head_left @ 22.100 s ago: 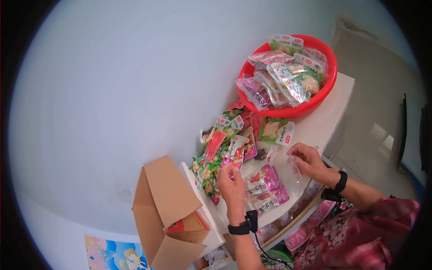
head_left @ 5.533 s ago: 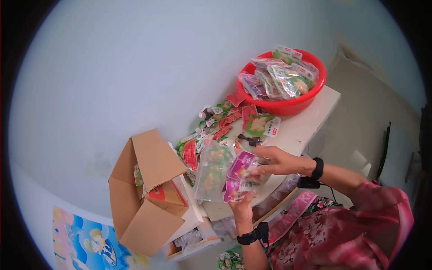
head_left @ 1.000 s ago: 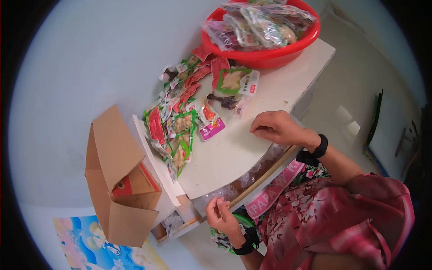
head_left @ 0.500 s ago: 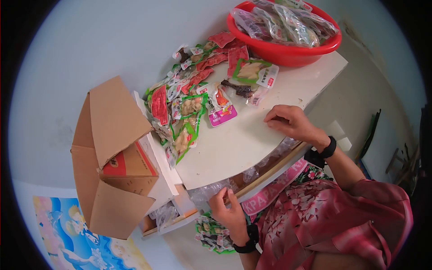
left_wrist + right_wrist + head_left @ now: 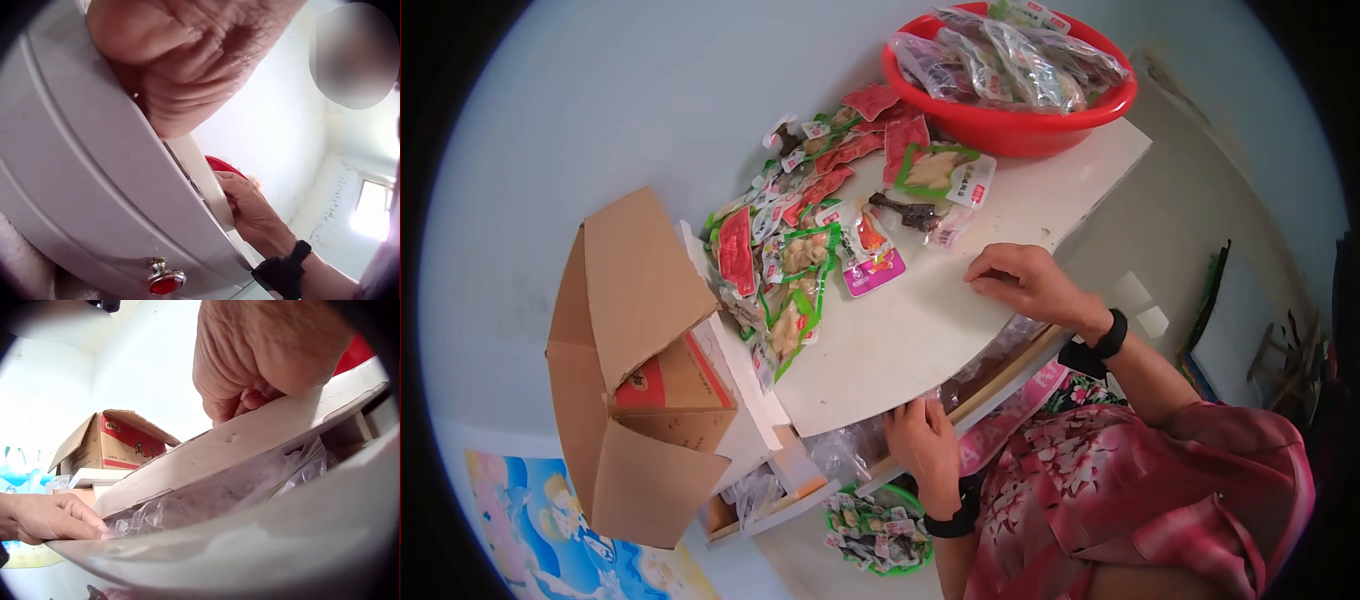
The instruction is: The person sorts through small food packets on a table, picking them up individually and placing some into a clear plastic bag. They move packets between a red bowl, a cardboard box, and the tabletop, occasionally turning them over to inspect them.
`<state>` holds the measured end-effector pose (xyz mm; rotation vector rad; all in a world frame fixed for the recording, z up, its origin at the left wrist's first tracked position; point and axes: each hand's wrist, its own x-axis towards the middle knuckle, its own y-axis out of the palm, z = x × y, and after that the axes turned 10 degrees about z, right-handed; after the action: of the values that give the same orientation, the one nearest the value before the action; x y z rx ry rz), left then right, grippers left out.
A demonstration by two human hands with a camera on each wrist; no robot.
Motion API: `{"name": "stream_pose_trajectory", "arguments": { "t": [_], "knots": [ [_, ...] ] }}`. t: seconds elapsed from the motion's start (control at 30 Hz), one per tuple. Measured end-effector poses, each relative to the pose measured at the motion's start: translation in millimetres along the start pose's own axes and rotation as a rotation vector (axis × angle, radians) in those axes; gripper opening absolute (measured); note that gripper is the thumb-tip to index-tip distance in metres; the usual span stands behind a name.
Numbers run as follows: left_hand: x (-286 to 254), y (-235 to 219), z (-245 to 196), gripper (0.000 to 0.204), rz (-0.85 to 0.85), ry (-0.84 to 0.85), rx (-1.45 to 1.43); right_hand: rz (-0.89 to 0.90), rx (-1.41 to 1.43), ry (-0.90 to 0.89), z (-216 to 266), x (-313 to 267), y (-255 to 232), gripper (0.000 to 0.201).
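My left hand [image 5: 925, 445] reaches over the front of an open drawer [image 5: 970, 410], its fingertips at the crumpled clear plastic bags [image 5: 144, 519] inside. In the left wrist view its palm hides the fingers and the drawer's contents. My right hand [image 5: 1040, 285] hovers at the tabletop's curved edge, fingers loosely curled, with nothing visible in them. Nearest to it on the white table [image 5: 880, 350] lie a dark drumstick in a clear pack [image 5: 910, 212] and a purple-and-white snack pack [image 5: 870, 255].
Mixed green and red snack packs [image 5: 737, 250] heap along the wall. A red basin [image 5: 1010, 130] of filled clear bags stands at the table's far end. An open cardboard box [image 5: 645, 290] is at the left. Below the drawer sits a green basket [image 5: 890, 570] of packs.
Earlier both hands held purple packs beside a clear bag of green packs; those have left the hands and tabletop. Within the last half second my left hand moved up into the drawer; the right stayed near the edge.
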<state>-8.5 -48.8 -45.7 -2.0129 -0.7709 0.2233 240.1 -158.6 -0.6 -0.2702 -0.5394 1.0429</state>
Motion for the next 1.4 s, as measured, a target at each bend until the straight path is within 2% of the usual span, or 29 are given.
{"name": "stream_pose_trajectory", "arguments": {
  "t": [0.03,0.23,0.33,0.47,0.57,0.67,0.73,0.8,0.83,0.9,0.93,1.0,1.1,1.2,1.33,1.37,1.4],
  "knots": [
    [-4.2,-3.9,1.8,0.017,0.043,0.007,-0.014,0.0,-0.005,-0.012,-0.3,-0.7,0.5,0.011],
    [-40.4,-39.2,-3.6,0.014,-0.143,-0.126,-0.528,-0.012,-0.093,-0.069,-6.1,-0.2,0.2,0.012],
    [-40.9,-39.2,2.2,0.003,-0.413,-0.115,-0.929,-0.01,-0.094,-0.069,-6.0,-0.1,0.1,0.013],
    [-41.0,-53.6,4.0,0.019,-0.47,-0.09,-1.036,-0.027,-0.103,-0.091,-7.2,-1.3,0.3,0.014],
    [-43.9,-65.0,0.5,0.03,-0.56,-0.159,-1.087,-0.023,-0.095,-0.076,-5.0,-1.4,0.1,0.014],
    [-60.7,-81.9,17.9,0.034,-0.759,-0.256,-1.266,-0.026,-0.1,-0.079,-6.2,-1.0,1.0,0.014],
    [-58.7,-97.9,7.1,0.038,-0.87,-0.364,-1.19,-0.035,-0.103,-0.096,-6.9,-0.8,1.5,0.015],
    [-66.4,-118.1,11.4,0.036,-0.827,-0.3,-1.489,0.008,-0.066,-0.036,-2.8,-1.2,-1.4,0.012],
    [-68.2,-121.3,8.4,0.036,-0.768,-0.213,-1.527,0.028,-0.05,-0.005,-0.4,-2.4,-3.6,0.011],
    [-69.4,-124.8,-0.9,0.035,-0.646,-0.038,-1.597,0.098,0.192,0.078,1.9,-5.2,-7.1,0.013],
    [-68.9,-125.5,-7.2,0.034,-0.673,-0.047,-1.575,0.135,0.312,0.117,3.4,-6.7,-9.2,0.015],
    [-64.6,-126.5,-17.7,0.031,-0.727,-0.06,-1.531,0.184,0.552,0.071,8.9,-12.1,-12.8,0.025],
    [-61.7,-124.3,-8.0,0.028,-0.696,0.089,-1.909,0.278,0.838,-0.027,34.8,-23.4,-2.7,0.04],
    [-53.7,-116.1,-9.9,0.026,-0.773,-0.005,-2.128,0.359,0.952,-0.038,70.1,-41.7,21.3,0.043],
    [-43.1,-95.0,-16.1,0.028,-0.549,0.044,-2.028,0.323,0.821,0.087,75.4,-45.9,36.7,0.035],
    [-38.5,-93.6,-17.3,0.032,-0.485,0.048,-1.974,0.165,0.821,0.093,66.9,-40.8,42.7,0.028],
    [-35.9,-92.2,-18.0,0.036,-0.425,0.056,-1.919,0.102,0.831,0.149,64.8,-38.2,35.7,0.027]
  ]
}}
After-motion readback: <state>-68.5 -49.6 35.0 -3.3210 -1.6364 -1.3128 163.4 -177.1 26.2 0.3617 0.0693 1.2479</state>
